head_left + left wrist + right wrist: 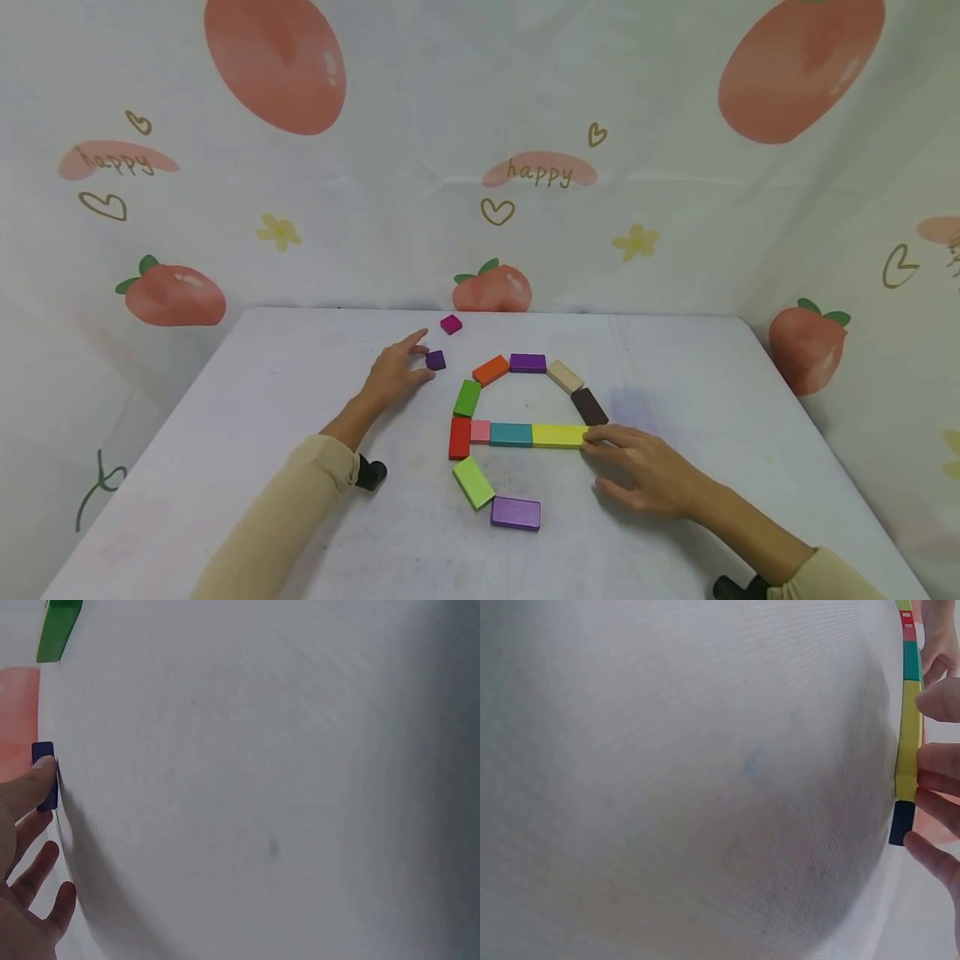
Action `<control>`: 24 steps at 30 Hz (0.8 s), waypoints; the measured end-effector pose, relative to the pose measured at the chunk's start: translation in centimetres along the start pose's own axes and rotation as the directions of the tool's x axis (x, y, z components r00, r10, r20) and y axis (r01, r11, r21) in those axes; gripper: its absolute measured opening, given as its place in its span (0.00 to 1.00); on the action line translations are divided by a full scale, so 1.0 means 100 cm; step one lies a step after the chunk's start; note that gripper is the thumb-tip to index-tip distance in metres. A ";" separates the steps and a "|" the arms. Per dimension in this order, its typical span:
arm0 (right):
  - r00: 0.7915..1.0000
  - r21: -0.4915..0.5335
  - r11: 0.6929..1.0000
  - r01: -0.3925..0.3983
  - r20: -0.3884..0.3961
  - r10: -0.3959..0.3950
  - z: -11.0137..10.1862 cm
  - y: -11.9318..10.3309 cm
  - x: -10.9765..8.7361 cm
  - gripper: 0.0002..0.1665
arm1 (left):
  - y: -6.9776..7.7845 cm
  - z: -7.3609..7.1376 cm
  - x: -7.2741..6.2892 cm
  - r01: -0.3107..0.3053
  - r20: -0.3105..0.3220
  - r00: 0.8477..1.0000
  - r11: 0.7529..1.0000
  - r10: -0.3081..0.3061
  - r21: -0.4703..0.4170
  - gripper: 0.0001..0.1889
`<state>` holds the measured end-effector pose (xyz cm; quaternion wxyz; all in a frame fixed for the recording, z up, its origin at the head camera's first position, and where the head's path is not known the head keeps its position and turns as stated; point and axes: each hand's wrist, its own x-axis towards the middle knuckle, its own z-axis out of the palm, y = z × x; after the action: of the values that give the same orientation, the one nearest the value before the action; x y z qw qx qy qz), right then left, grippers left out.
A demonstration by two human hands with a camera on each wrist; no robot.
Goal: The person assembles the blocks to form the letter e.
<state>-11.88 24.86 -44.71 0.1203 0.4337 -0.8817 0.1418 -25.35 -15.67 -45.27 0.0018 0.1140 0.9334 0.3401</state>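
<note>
My left hand (393,372) is at the back left of the table, its thumb and a finger pinching a small dark purple block (436,360). In the left wrist view the thumb lies across this block (46,780). The index finger stretches toward a magenta block (451,324). With extended fingertips, my right hand (648,471) touches the right end of a yellow block (558,437); its thumb stays apart. A black block (589,407) adjoins the yellow one. A teal block (512,435), a pink block (480,432) and a red block (459,438) continue the row leftward.
Green (467,398), orange (491,370), purple (528,363) and beige (565,377) blocks form an arch above the row. Below it lie a lime block (474,483) and a lighter purple block (516,513). A patterned cloth (390,233) hangs behind the white table (225,417).
</note>
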 end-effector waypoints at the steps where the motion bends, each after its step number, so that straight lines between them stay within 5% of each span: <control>1: 1.000 0.001 1.000 -0.001 -0.001 0.001 0.000 0.000 0.000 0.25 | 0.001 0.001 0.000 0.002 0.000 1.000 1.000 -0.002 0.001 0.40; 15: 1.000 -0.003 1.000 -0.003 -0.010 0.003 0.000 0.000 -0.001 0.26 | 0.005 0.001 -0.003 -0.001 -0.079 0.997 1.000 -0.002 -0.031 0.39; 24: 1.000 -0.005 1.000 0.003 -0.012 -0.003 0.000 0.000 -0.001 0.25 | 0.018 0.006 -0.019 -0.135 -0.113 0.986 0.987 0.125 -0.086 0.39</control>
<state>-11.80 24.92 -44.69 0.1271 0.4339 -0.8806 0.1421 -23.09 -14.32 -44.73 -0.0653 0.1560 0.9058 0.3885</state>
